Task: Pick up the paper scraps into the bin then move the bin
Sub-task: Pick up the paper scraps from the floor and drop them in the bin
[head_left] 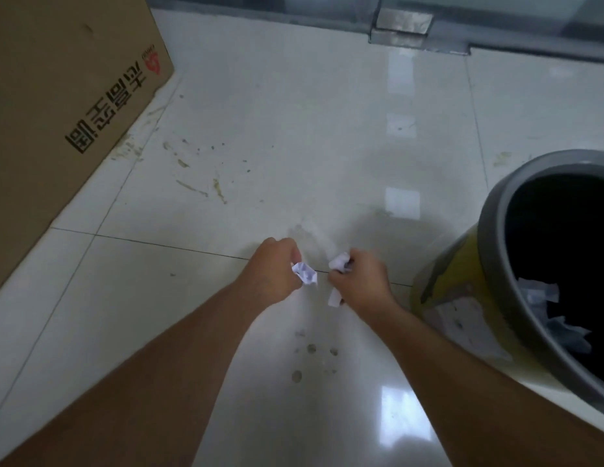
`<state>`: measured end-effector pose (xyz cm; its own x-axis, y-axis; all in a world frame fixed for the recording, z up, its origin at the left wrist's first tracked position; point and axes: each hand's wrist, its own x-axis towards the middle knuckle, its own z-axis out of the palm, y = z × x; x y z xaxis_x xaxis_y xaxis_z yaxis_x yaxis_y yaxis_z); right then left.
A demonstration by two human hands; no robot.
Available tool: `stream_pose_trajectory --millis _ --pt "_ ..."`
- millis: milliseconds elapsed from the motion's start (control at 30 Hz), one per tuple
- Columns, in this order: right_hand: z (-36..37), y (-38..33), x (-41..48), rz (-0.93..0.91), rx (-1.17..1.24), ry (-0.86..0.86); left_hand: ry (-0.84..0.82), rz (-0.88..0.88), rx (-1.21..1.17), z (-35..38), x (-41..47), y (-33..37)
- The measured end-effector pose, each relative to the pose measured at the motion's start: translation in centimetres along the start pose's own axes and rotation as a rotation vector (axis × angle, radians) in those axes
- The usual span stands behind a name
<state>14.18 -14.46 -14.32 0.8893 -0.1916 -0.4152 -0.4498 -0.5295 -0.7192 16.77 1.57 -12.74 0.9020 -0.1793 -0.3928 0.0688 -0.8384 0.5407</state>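
My left hand is closed around a crumpled white paper scrap that sticks out from its fingers. Close beside it, my right hand grips more white paper scraps, with a strip hanging below the palm. Both hands hover above the white tiled floor, a short way left of the bin. The bin has a grey rim and a yellow side, stands at the right edge and leans in the view. Several white paper scraps lie inside against its dark liner.
A big brown cardboard box with printed characters fills the left side. A glass door with a metal floor fitting runs along the top. Brown stains mark the glossy floor tiles.
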Motion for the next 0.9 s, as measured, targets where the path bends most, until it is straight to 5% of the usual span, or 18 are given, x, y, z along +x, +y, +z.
stream_pose_trajectory --millis 400,633,900 --pt "-17.6 -14.3 -5.5 -0.449 -0.092 0.385 0.293 0.368 -0.140 -13.5 -2.5 19.9" --pt "-29.7 -8.4 -12.4 -0.345 -0.082 0.547 0.170 0.619 -0.184 -8.3 -6.3 32.0" --pt "-32.8 -3.9 -14.5 -0.287 0.024 0.582 0.116 0.686 -0.105 -4.7 -7.9 36.0"
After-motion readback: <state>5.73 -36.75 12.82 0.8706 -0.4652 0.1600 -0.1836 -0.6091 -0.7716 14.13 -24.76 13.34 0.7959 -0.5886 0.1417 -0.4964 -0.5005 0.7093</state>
